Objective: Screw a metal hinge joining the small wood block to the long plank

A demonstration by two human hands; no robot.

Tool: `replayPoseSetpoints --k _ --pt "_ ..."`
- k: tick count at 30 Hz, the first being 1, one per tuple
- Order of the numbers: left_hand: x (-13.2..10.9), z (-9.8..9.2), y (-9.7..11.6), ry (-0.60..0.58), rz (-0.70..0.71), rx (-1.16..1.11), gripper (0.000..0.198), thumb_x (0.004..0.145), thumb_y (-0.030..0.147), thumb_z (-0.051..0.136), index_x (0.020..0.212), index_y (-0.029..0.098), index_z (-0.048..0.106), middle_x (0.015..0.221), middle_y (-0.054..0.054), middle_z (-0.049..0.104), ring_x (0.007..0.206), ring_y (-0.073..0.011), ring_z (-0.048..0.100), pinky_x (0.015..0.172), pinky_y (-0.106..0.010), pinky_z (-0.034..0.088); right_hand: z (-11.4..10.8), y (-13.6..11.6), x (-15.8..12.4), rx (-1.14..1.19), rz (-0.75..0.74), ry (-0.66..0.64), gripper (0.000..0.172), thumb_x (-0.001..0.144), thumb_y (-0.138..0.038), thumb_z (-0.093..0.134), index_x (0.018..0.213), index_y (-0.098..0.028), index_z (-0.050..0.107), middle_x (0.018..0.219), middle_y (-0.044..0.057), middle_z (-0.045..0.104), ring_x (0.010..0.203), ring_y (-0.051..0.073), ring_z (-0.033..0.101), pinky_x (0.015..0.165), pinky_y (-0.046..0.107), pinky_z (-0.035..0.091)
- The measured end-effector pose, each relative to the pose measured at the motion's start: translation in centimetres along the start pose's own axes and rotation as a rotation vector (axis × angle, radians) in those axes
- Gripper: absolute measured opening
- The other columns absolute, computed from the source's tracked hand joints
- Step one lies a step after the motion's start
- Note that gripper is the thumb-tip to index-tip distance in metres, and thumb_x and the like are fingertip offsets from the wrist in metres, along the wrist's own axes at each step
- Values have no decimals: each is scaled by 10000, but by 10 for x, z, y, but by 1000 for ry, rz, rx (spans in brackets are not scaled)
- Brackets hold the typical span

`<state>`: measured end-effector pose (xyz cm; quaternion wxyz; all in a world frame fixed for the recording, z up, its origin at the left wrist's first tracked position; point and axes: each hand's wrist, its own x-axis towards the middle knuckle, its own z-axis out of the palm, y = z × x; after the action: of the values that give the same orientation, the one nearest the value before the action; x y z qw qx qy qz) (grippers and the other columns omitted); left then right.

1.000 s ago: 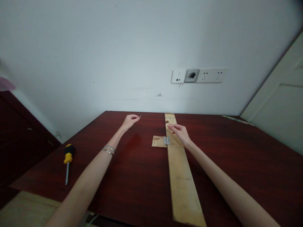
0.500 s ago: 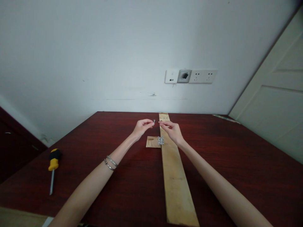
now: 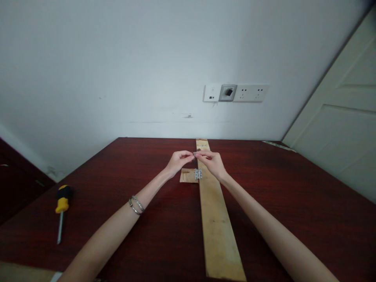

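My left hand (image 3: 178, 162) and my right hand (image 3: 214, 163) meet fingertip to fingertip above the far part of the long wooden board (image 3: 219, 223). Between their pinched fingers is a small silver screw (image 3: 194, 155), mostly covered by the fingertips. Whether the right fingers also hold another small piece cannot be made out. Just below the hands, a metal hinge (image 3: 198, 174) lies across the board's left edge and a short wooden piece (image 3: 188, 175), which juts out to the left.
A yellow and black screwdriver (image 3: 62, 213) lies at the left of the dark red table (image 3: 141, 243). Behind the table rises a white wall with sockets (image 3: 249, 93). A white door (image 3: 346, 117) stands at the right, near a thin strip (image 3: 279, 146) on the table.
My two hands have come together. The left brought the screw slightly right, and the right fingertips, apart from it before, now close on it. The view has shifted slightly.
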<state>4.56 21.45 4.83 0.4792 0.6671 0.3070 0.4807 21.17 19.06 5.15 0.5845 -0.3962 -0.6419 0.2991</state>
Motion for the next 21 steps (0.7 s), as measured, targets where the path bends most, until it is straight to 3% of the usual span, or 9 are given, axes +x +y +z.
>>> replayPoseSetpoints --k 6,10,16,21 --pt "-1 0 3 -39 -27 23 265 703 351 711 814 112 684 762 -28 652 697 -124 552 695 -257 426 0 -1 0 44 63 -23 179 678 -372 711 719 -198 731 789 45 723 783 197 647 692 308 486" --pt "1 -8 3 -138 -24 97 309 749 359 672 939 115 674 883 -59 667 787 -148 582 759 -287 449 -3 2 0 60 76 -35 191 668 -379 712 703 -191 711 761 33 710 745 178 626 696 305 481" --pt "-3 -24 -10 -365 68 705 606 686 435 730 1188 133 575 1177 -133 567 1109 -266 498 960 -391 402 -10 26 -6 35 174 -31 199 640 -367 706 669 -171 687 711 34 692 673 163 611 686 304 483" --pt "-11 -20 -22 -542 37 984 899 607 587 739 1322 123 452 1250 -152 498 1160 -316 423 984 -411 374 -11 43 -18 -20 204 -97 179 647 -338 691 679 -162 692 678 37 688 624 161 606 631 291 477"
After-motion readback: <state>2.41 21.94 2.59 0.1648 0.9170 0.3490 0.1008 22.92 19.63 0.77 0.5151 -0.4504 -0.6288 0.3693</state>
